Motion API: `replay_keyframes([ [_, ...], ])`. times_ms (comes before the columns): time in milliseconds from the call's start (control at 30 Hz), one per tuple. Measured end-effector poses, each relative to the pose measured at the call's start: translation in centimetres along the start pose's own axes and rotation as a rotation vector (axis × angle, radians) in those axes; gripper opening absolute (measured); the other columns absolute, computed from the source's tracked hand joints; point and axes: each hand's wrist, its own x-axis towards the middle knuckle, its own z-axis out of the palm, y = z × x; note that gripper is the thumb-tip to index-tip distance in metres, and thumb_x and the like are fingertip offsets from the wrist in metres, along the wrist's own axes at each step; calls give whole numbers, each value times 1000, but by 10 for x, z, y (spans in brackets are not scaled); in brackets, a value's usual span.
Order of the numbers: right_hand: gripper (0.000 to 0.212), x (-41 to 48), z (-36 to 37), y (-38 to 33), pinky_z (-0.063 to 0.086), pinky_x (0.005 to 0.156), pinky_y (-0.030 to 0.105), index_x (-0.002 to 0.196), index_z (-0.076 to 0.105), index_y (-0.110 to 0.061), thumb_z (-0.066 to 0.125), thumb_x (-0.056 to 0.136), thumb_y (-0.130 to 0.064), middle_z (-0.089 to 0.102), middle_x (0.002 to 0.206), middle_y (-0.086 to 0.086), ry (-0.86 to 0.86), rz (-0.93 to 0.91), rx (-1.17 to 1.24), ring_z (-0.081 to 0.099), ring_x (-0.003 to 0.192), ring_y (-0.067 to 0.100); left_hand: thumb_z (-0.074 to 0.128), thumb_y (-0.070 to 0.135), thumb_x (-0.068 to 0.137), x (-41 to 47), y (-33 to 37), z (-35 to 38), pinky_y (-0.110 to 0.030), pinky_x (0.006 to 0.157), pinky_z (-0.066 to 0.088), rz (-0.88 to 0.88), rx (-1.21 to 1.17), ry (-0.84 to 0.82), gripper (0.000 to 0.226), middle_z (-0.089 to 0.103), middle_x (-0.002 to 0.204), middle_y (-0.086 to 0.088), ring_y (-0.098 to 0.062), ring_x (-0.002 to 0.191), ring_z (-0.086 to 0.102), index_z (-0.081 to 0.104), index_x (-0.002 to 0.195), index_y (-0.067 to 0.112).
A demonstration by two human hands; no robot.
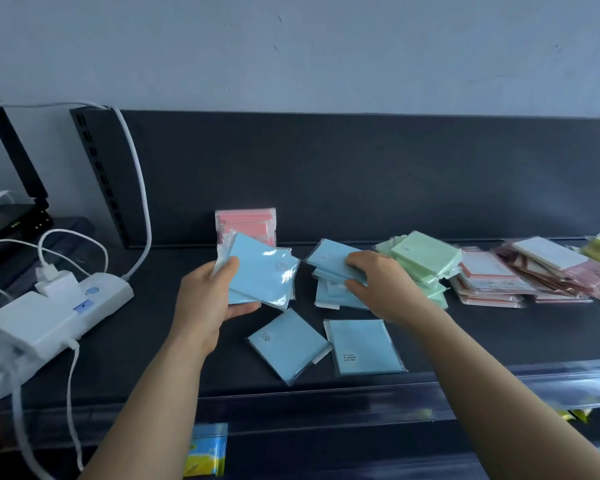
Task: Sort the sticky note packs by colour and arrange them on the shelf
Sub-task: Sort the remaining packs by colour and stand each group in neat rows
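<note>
At mid-frame on the shelf (146, 344), my left fingers (228, 269) grip blue packs (264, 275) and my right fingers (358, 260) pinch the blue pile (328, 258); two loose packs (286, 344) wait below. At right, the green pile (426, 258) and pink pile (489, 284) look sorted.

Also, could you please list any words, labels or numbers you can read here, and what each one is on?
No text is readable.
Front right blue pack: round sticker, print too small.
Front left blue pack: sticker print too small.
Blue packs held in the left hand: sticker blurred.
Pink-edged packs: printing blurred.
</note>
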Motion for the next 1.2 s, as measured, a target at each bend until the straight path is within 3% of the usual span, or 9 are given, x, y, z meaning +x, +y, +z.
replay_keyframes([
  [167, 14, -7, 1, 2, 49, 80, 39, 94, 63, -1, 57, 86, -11, 66, 96, 10, 66, -80, 72, 58, 88, 27, 52, 19, 99, 0, 0, 0, -41, 70, 60, -40, -69, -10, 15, 73, 99, -6, -22, 88, 72, 66, 96, 14],
  [267, 23, -12, -3, 0, 40, 72, 13, 112, 68, -6, 53, 95, -12, 71, 97, 3, 257, -15, 216, 62, 74, 4, 50, 17, 100, -1, -2, 2, -41, 69, 60, -43, -81, 6, 17, 72, 101, -9, -23, 89, 72, 66, 96, 11],
  [333, 25, -14, -4, -4, 36, 59, 7, 116, 67, -8, 51, 97, -12, 64, 77, -13, 378, 10, 312, 54, 57, -6, 46, 18, 101, -2, -3, 6, -40, 70, 60, -39, -94, 12, 20, 71, 104, -10, -23, 92, 71, 64, 98, 10],
  [400, 24, -16, -2, -11, 43, 64, 6, 116, 68, -10, 54, 96, -11, 61, 80, -22, 425, -58, 383, 57, 69, -11, 42, 20, 103, -4, -2, 12, -40, 70, 60, -46, -125, 0, 22, 70, 105, -11, -24, 93, 70, 62, 104, 9],
  [533, 26, -15, 12, -15, 37, 102, 10, 118, 68, -11, 59, 93, -11, 62, 124, -4, 287, -272, 378, 54, 116, 0, 38, 19, 105, -12, 4, 26, -42, 68, 60, -87, -281, -71, 27, 70, 106, -12, -26, 94, 71, 59, 117, 7],
  [733, 28, -16, 17, -17, 38, 93, 5, 119, 69, -18, 62, 92, -11, 57, 133, -7, 188, -306, 393, 56, 109, 2, 45, 17, 100, -19, 6, 29, -46, 79, 59, -116, -371, -226, 28, 70, 112, -15, -29, 100, 69, 60, 122, 8],
  [867, 33, -20, 18, -24, 46, 87, 15, 118, 69, -21, 59, 91, -4, 53, 137, -10, 104, -324, 380, 60, 100, 6, 56, 11, 95, -18, 3, 26, -45, 82, 58, -66, -239, -252, 26, 69, 115, -10, -27, 100, 70, 60, 121, 11],
  [1033, 42, -15, -4, -6, 33, 91, 7, 137, 52, -12, 49, 95, -7, 39, 150, -6, 102, -41, 262, 60, 101, 7, 50, -3, 92, -8, -3, 13, -37, 74, 60, 17, -75, -84, 34, 67, 114, -6, -20, 99, 69, 53, 122, 12],
  [1200, 36, -4, 0, 3, 27, 103, 25, 126, 52, 0, 46, 98, -22, 39, 147, 12, -99, 40, 28, 37, 135, 25, 41, -3, 91, -1, -9, 3, -36, 75, 60, 87, -2, 10, 38, 69, 113, -4, -17, 100, 69, 54, 123, 13],
])
